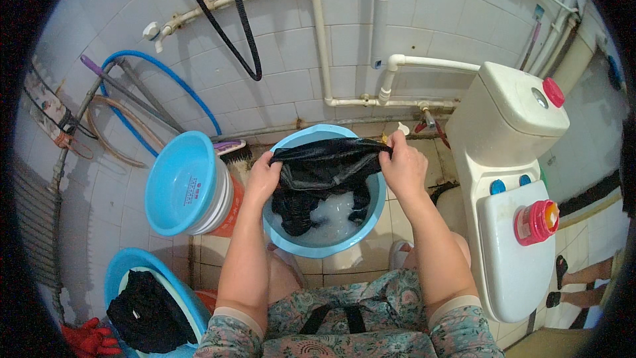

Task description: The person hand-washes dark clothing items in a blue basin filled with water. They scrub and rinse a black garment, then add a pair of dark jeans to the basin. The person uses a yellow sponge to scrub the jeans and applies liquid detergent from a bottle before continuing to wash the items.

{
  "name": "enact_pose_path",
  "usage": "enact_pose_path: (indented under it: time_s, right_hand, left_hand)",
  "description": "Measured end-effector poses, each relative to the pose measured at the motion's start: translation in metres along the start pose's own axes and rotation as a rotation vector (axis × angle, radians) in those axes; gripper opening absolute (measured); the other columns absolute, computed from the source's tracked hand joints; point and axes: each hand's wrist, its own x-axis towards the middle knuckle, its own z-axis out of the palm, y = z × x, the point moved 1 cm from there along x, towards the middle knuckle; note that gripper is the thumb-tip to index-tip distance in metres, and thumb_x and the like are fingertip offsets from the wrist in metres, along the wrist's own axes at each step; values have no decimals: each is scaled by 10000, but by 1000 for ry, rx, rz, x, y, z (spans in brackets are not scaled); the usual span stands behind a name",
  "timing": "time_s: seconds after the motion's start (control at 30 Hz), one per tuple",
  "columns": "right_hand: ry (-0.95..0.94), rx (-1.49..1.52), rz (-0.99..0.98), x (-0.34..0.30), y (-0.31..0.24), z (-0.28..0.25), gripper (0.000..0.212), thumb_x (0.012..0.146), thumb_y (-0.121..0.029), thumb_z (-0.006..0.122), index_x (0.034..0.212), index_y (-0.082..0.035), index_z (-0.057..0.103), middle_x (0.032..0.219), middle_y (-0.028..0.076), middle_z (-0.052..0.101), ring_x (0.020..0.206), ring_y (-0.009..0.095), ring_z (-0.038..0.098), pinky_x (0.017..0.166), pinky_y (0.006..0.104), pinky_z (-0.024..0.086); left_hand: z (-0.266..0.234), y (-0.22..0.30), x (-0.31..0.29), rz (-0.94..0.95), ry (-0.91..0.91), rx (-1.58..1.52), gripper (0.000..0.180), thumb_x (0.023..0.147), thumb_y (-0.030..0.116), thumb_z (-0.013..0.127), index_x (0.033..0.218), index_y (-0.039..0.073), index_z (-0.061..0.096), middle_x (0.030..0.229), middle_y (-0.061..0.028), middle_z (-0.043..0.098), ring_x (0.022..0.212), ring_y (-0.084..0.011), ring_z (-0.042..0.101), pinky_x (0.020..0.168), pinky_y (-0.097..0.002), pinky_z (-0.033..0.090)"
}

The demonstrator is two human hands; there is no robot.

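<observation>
Between both hands a wet black garment (pixel 324 164) is stretched across a light blue basin (pixel 322 250) on the floor. My left hand (pixel 263 178) grips its left end, fingers closed. The right end is pinched in my right hand (pixel 405 166). The garment's lower folds hang into cloudy, sudsy water (pixel 334 217) in the basin. Its exact kind I cannot make out.
To the left, a blue basin (pixel 173 189) rests on a bucket (pixel 228 209). Another blue basin (pixel 126 258) holds black clothing (pixel 149 311), beside red gloves (pixel 93 339). A white toilet (pixel 513 265) with a pink-red jar (pixel 535 222) on its lid stands right. A person's feet (pixel 570 285) show far right.
</observation>
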Motion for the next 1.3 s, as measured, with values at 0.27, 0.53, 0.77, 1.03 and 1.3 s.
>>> enact_pose_path:
  time_s: [0.27,0.53,0.77,1.03,1.3]
  right_hand:
    - [-132,578,264,21,58,6,192,709,-48,585,895,-94,596,605,50,574,513,183,559,514,333,458]
    - [-87,369,88,10,33,11,121,710,-39,551,810,-93,592,680,109,611,535,266,572,519,355,469]
    - [-85,86,193,7,33,17,106,695,-132,576,794,-100,558,766,166,620,766,357,600,661,457,456]
    - [-82,-19,218,12,39,-5,113,675,-120,594,764,-80,536,740,152,611,753,345,596,652,445,452]
    - [-434,847,358,6,49,35,283,695,-78,645,564,-89,395,574,-12,445,533,100,448,497,255,389]
  left_hand:
    - [-24,57,-22,-364,-363,-888,217,797,49,567,1010,82,541,748,3,543,582,-67,515,515,-217,476]
    - [-13,31,-9,102,219,-24,176,682,-58,531,755,45,408,641,-51,439,610,-156,470,588,-266,393]
    - [-4,42,-21,-79,-204,-170,238,703,-99,546,827,65,426,760,-12,452,774,-107,536,557,-262,428]
    - [-15,42,-32,-194,-707,-574,197,784,-3,604,946,82,530,844,-3,548,775,-92,560,664,-244,530]
    - [-6,31,-16,-151,76,-1013,193,759,-52,484,885,94,492,748,2,473,556,-85,486,548,-253,506]
